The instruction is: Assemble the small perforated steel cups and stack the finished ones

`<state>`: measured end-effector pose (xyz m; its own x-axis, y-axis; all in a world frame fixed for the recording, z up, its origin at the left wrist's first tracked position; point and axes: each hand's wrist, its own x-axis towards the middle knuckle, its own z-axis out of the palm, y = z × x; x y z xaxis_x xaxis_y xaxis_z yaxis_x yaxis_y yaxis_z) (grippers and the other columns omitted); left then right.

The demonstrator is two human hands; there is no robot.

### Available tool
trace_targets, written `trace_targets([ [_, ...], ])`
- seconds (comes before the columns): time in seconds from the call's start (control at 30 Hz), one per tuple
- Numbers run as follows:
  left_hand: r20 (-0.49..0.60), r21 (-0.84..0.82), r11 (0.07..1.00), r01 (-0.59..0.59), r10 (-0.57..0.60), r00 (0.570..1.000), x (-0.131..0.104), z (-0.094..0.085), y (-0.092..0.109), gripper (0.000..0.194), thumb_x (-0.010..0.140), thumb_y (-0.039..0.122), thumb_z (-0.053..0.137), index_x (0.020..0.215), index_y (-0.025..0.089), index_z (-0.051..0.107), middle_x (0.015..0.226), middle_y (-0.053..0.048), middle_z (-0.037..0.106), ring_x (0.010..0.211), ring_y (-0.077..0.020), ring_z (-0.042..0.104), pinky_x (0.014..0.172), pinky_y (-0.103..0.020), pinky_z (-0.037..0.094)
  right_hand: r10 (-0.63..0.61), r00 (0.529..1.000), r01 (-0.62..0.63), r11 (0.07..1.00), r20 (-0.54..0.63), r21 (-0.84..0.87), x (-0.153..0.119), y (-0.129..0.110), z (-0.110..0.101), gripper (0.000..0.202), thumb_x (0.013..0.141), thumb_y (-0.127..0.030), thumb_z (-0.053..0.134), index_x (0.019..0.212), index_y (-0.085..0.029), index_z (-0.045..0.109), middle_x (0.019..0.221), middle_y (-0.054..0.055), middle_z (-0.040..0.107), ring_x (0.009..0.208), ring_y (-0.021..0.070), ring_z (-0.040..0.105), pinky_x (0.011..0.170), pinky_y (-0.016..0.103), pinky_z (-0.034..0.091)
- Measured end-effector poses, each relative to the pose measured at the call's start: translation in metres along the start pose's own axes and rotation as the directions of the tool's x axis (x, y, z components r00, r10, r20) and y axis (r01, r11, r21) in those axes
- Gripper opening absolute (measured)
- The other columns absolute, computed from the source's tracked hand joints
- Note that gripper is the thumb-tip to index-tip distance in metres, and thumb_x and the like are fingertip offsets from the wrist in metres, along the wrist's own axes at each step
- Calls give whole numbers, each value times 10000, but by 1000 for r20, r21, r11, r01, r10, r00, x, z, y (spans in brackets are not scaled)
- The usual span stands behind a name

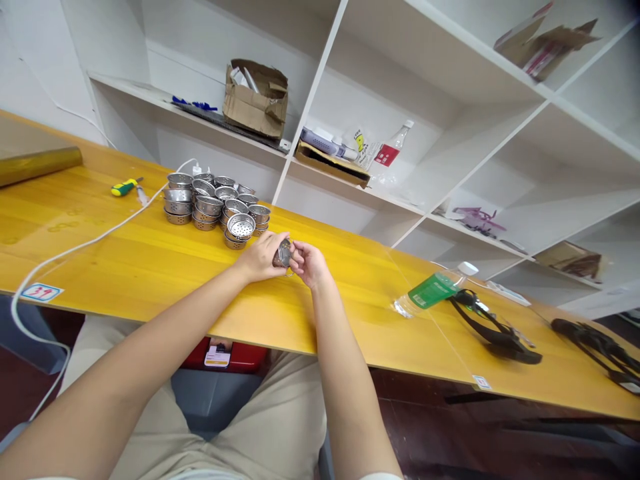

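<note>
Above the front part of the yellow table [350,293], my left hand [263,257] is closed around a small metal strainer cup [283,254], tilted so that a round face shows. My right hand [309,263] meets it from the right, its thumb and fingers pinched at the cup's rim. A thin wire-like loop [289,273] shows just below the cup. Beyond my left hand stand several stacks of perforated metal strainer cups [207,203]; the nearest open cup [241,227] shows its holed bottom.
A green-and-yellow screwdriver [125,187] lies left of the stacks, near a white cable [100,237]. A green-labelled bottle [434,291] lies tilted at right, beside a black headset-like strap [493,330]. White shelves [320,80] holding a torn cardboard box [256,100] line the back.
</note>
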<state>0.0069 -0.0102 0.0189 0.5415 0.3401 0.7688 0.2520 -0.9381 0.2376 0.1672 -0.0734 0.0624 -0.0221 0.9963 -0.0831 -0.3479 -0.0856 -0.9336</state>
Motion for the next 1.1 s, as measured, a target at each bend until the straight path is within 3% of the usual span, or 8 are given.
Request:
trace_targets([
  [0.37,3,-20,998,-60,60,998,-1,6,-5,788,757,293,746,1451,145,403,1297,-178,637,1170,-341,611,1029,-504,515,88,996,-87,994,6,-61,0,-3,1,303,923,-308,510,639,-207,490,377,-108,228,334,68,208,327,169,135],
  [0.6,0,-36,998,-44,44,999,2,0,-1,748,733,260,750,1412,187,446,1257,-141,651,1152,-328,612,1031,-499,509,1,1000,-1,997,-2,-82,-2,-1,8,261,894,-332,562,673,-203,511,401,-109,268,338,64,233,324,173,127],
  [1.1,10,-44,999,19,-18,1000,5,-1,2,751,718,309,793,1387,199,471,1251,-122,653,1161,-332,600,1049,-505,495,10,1000,-11,999,-23,-48,-2,-6,6,274,905,-295,545,653,-213,472,408,-115,233,341,65,229,325,179,161],
])
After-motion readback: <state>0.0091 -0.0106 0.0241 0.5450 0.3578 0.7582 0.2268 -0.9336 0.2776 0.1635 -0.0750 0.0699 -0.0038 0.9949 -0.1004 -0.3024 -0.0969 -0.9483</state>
